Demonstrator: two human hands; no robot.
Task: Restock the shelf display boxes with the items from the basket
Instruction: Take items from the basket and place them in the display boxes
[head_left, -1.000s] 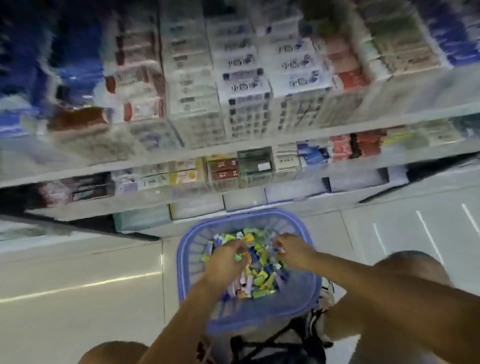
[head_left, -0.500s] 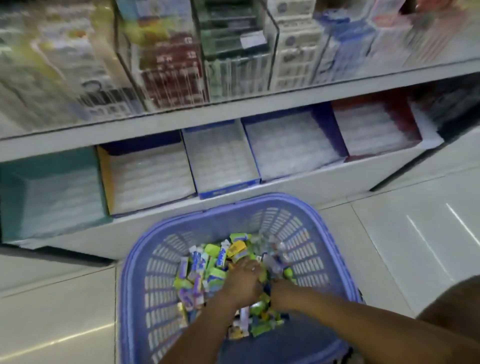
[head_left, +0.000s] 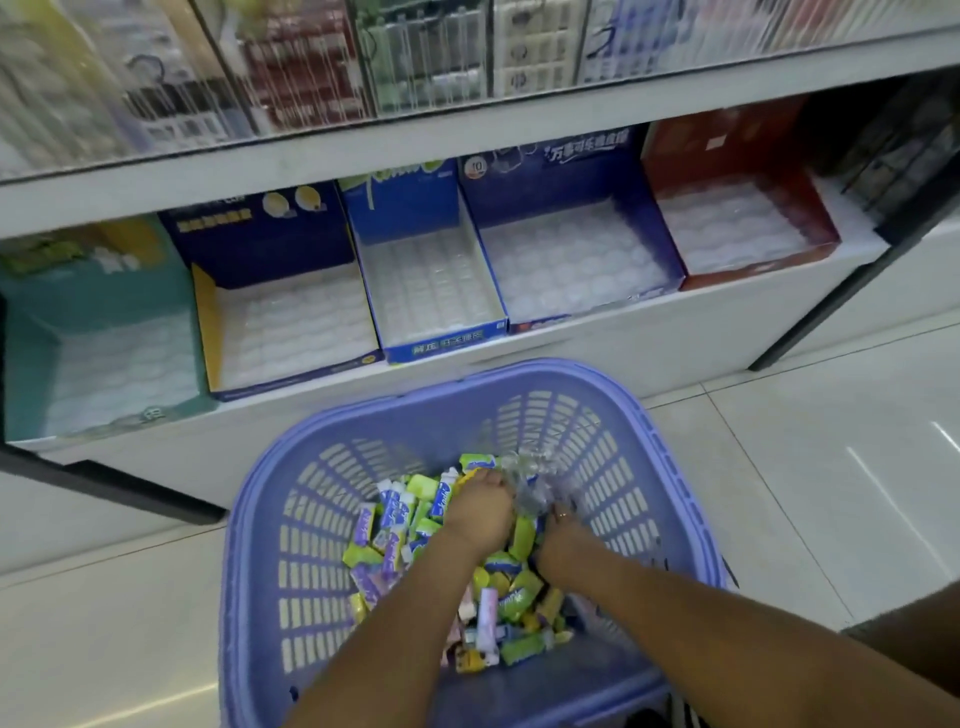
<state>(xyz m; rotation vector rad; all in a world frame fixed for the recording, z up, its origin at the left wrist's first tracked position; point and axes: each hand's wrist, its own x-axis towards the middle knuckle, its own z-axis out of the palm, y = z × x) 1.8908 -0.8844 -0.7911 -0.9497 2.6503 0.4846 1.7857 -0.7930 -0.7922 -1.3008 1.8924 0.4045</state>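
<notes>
Packets (head_left: 400, 525), small and colourful, lie heaped in the purple basket (head_left: 270, 519) just below the shelf's display boxes (head_left: 431, 291). Left hand (head_left: 480, 506) and right hand (head_left: 560, 526) dig into the heap side by side, fingertips buried; grip cannot be told.

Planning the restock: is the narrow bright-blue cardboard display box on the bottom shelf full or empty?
Empty: the narrow bright-blue cardboard display box shows only its bare clear moulded insert.

Lilac slatted basket (head_left: 291, 467) sits on the floor (head_left: 104, 597), tight against the bottom shelf (head_left: 623, 332), with small green, purple and yellow candy packs (head_left: 395, 525) heaped inside. Five open display boxes (head_left: 400, 208) line that shelf, white dimpled trays (head_left: 571, 270) showing.
</notes>
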